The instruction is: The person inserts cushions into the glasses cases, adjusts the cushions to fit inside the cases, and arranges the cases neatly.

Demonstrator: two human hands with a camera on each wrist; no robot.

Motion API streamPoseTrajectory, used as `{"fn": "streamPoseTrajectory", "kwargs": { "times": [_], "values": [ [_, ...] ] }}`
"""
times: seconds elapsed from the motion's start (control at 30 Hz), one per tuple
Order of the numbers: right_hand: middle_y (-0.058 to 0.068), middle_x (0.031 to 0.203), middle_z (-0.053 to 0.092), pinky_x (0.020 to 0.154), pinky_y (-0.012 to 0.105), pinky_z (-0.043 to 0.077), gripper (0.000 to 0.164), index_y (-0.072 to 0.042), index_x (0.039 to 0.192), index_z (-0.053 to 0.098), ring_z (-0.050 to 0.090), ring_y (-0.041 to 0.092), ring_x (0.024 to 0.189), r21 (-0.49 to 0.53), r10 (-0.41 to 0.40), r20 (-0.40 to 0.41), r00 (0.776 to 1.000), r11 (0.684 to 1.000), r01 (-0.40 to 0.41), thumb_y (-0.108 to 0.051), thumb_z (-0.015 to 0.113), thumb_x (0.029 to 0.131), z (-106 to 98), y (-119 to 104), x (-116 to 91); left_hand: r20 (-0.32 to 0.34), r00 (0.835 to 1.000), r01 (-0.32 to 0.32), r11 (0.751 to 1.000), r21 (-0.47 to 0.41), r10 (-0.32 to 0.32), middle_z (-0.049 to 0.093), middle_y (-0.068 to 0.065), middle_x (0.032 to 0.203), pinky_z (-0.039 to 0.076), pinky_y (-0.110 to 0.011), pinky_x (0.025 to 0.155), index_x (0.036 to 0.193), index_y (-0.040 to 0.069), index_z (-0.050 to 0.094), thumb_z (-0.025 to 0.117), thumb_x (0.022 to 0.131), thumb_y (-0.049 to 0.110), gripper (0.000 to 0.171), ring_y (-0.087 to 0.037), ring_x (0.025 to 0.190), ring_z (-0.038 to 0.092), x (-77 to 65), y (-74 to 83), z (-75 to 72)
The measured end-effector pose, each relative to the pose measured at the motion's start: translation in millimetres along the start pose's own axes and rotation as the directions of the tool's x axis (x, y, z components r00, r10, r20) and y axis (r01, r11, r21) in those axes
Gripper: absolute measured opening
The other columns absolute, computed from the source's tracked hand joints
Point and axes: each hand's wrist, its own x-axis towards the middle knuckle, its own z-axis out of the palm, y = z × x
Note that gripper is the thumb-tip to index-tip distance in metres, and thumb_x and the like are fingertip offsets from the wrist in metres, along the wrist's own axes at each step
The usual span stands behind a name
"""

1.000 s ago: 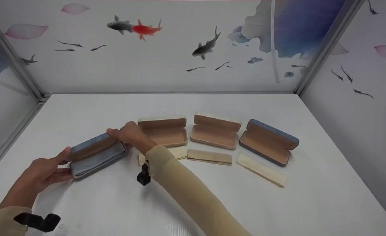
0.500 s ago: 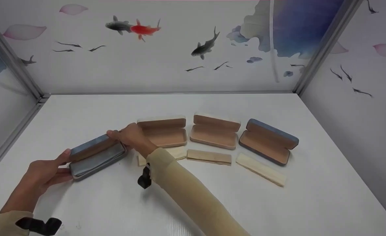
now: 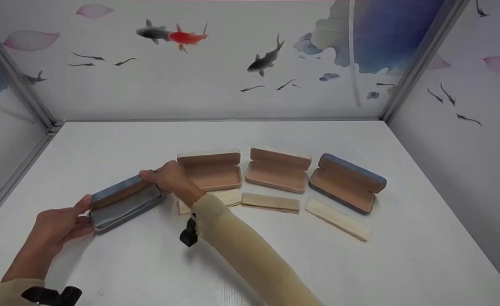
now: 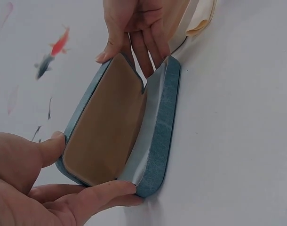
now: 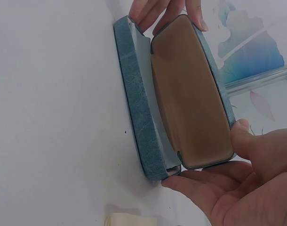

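A blue glasses case with a tan lining stands partly open at the left of the table. Inside its base lies a folded light-blue cloth. My left hand grips the case's left end, thumb on the lid edge and fingers along the end of the case. At the opposite end my right hand holds it, its thumb also on the lid edge. Both wrist views show the lid lining between the hands.
Three open cases stand to the right: two pale-rimmed ones and a blue one. Folded cloths lie before them: a cream one partly behind my right wrist, a tan one and another cream one. Printed walls enclose the table.
Both hands keep their hold on the blue case. The lid looks tipped slightly further down than a second ago; otherwise only small shifts of the wrists and the view show.
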Motion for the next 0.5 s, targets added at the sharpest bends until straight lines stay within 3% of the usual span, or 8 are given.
{"fn": "streamPoseTrajectory", "kwargs": {
  "times": [0.1, 0.2, 0.5],
  "values": [
    [-0.005, 0.056, 0.036, 0.054, 0.026, 0.031, 0.059, -0.014, 0.051, 0.040, 0.034, 0.009, 0.053, 0.003, -0.032, 0.027, 0.999, 0.999, 0.032, -0.042, 0.071, 0.092, -1, 3, 0, 0.001, 1.000, -0.009, 1.000, 0.020, 0.009, 0.073, -0.008, 0.099, 0.060, -0.021, 0.076, 0.148, -0.023, 0.012, 0.048, 0.101, 0.051, 0.096, 0.001, 0.076, 0.072, 0.7, -2.8, -0.5],
    [-0.006, 0.046, 0.023, 0.049, 0.027, 0.022, 0.065, -0.014, 0.046, 0.033, 0.016, 0.009, 0.046, 0.018, -0.062, 0.059, 0.996, 0.998, 0.061, -0.040, 0.069, 0.094, -1, 5, 1, 0.002, 1.000, -0.016, 1.000, 0.026, 0.016, 0.073, -0.003, 0.097, 0.060, -0.020, 0.076, 0.148, -0.022, 0.014, 0.050, 0.100, 0.052, 0.096, 0.000, 0.076, 0.073, 1.2, -6.8, -1.1],
    [-0.006, 0.047, 0.024, 0.046, 0.026, 0.021, 0.063, -0.016, 0.046, 0.035, 0.018, 0.008, 0.044, -0.040, -0.078, 0.081, 0.994, 0.996, 0.082, -0.040, 0.068, 0.095, -4, 11, 2, -0.004, 0.999, -0.043, 0.998, 0.047, 0.043, 0.075, 0.002, 0.095, 0.059, -0.019, 0.075, 0.147, -0.019, 0.025, 0.057, 0.097, 0.053, 0.093, 0.002, 0.076, 0.073, 1.8, -13.5, -0.1]
  ]
}}
